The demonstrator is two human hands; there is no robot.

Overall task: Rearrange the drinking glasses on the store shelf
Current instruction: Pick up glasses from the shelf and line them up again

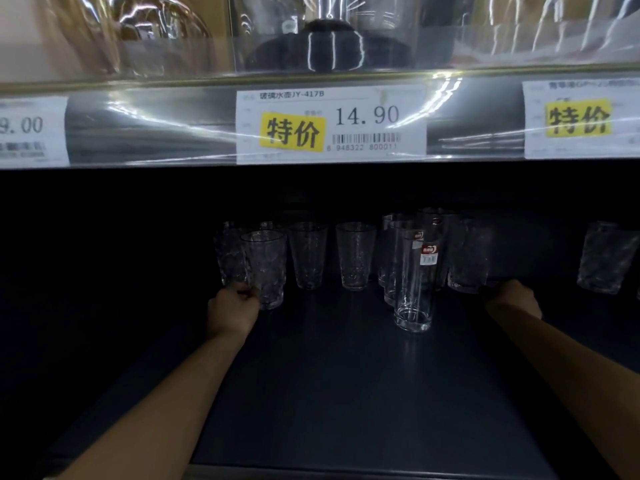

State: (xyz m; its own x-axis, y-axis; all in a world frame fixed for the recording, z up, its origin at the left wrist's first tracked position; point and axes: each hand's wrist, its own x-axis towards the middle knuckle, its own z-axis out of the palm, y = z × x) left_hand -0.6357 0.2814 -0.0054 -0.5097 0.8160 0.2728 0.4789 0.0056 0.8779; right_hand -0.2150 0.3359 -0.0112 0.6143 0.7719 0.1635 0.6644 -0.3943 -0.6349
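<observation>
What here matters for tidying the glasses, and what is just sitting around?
In the job:
left hand gripping the front glass
right hand at the dim glass
tall labelled glass
middle glasses
shelf

Just there:
price tag
wrapped goods above

Glasses stand on the shelf, below price tag.

I get the lower shelf in deep shadow, its back nearly black, and the glasses show only as faint grey outlines. Light from above hits the price tag, and white glare streaks the clear plastic cover beside it. The upper shelf is smeared with blur, and its edge bows at the sides
</observation>
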